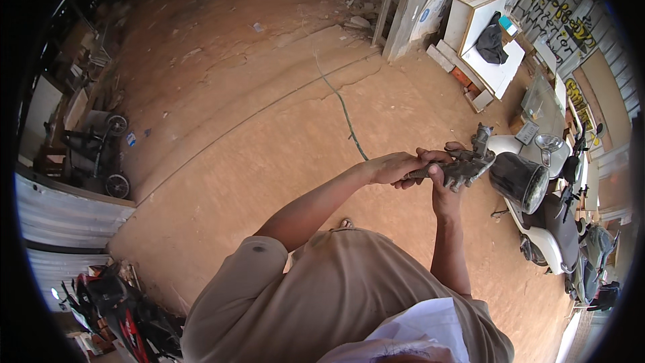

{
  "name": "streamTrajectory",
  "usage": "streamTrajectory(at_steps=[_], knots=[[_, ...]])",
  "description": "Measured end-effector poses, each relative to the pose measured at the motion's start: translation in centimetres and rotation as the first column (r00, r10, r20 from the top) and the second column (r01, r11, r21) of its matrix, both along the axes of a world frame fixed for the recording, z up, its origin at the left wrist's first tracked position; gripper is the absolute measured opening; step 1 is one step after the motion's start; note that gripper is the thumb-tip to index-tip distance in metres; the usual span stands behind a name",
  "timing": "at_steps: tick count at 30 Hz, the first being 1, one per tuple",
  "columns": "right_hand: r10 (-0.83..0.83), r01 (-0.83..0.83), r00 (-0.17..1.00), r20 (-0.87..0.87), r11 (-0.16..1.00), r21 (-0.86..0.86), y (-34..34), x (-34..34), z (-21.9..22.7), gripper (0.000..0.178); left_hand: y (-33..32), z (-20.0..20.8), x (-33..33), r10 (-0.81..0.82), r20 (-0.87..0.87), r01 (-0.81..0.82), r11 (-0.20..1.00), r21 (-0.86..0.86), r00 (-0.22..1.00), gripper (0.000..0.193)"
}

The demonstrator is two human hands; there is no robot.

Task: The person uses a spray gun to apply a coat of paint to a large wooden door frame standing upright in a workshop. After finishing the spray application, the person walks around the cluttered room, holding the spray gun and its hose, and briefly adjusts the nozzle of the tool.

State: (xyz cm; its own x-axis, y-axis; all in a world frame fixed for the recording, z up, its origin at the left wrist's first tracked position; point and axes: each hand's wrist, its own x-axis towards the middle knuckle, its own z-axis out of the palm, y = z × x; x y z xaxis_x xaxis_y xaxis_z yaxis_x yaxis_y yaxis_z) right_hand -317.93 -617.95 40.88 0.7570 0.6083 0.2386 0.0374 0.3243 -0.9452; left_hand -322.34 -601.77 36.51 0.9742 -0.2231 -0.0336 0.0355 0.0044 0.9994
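Observation:
A grimy grey metal piece (463,165) with several stubby knobs and branches is held out in front of me, right of the middle. I cannot make out its exact kind. My left hand (395,167) closes round its narrower end, fingers curled beneath. On the nearer side my right hand (445,185) grips it too, thumb lying along the top and fingertips showing behind. The knobbed end points right, towards a dark, rounded container (519,180) beside the parked scooter. Parts of both hands' fingers are hidden behind the piece.
A green hose (346,114) runs over the brown floor. White scooters (554,228) and a white cabinet (494,70) with a black cloth stand right. A dark motorcycle (127,312) is lower left, near corrugated sheets (70,212) and a wheeled frame (101,144). A post (410,13) rises at the back.

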Motion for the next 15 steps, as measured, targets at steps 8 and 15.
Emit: streamTrajectory(at_steps=[8,15], knots=[[-0.252,0.251,0.968,-0.008,0.966,-0.070,1.2,2.7,2.0,0.080,-0.1,0.1,4.8,0.295,0.707,-0.631,0.728,0.269,0.642,0.041],[-0.083,0.069,0.964,-0.253,0.996,-0.062,0.6,7.1,2.1,0.095,6.3,1.8,10.7,0.113,0.344,-0.226,0.923,0.311,0.932,0.055]])
